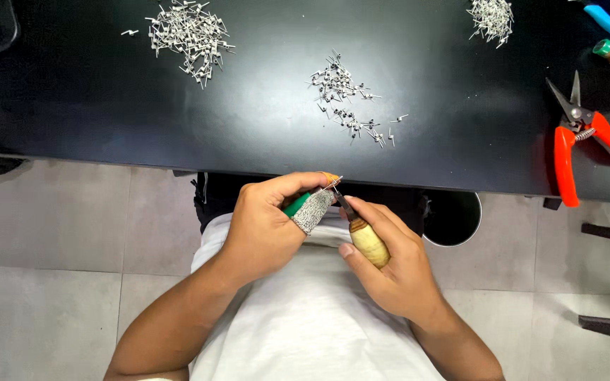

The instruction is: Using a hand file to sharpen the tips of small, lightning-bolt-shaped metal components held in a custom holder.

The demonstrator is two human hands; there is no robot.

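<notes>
**Blade close to thumb, tiny part pinched at lap level**

We see the main risk at the tip of the wooden-handled tool: its dark blade points up-left, right at the small metal piece and just beside the grey thumb guard. If the blade slips off the piece, we judge it runs into the guard or the bare fingers next to it. The piece is tiny & held only at fingertip; a twist or too much push could flick it out, and it'd drop to the lap or tiled floor, below the surface, hard to find again.

Left hand is closed, fingers curled, pinching the piece between the guarded thumb and a fingertip w/ an orange cap; a green bit shows under the guard, can't tell what it is. Right hand is clamped round the tool's handle, thumb laid along it.

The piece: thin, silvery, pin-like, just poking out above the thumb guard, just below the surface's near edge. Too small to tell its exact shape.

Rel. to the thumb guard: a middle pile of like metal bits lies up on the surface, another pile far up-left, a third far up-right. Orange-handled snips lie well off to the right, jaws apart.
</notes>
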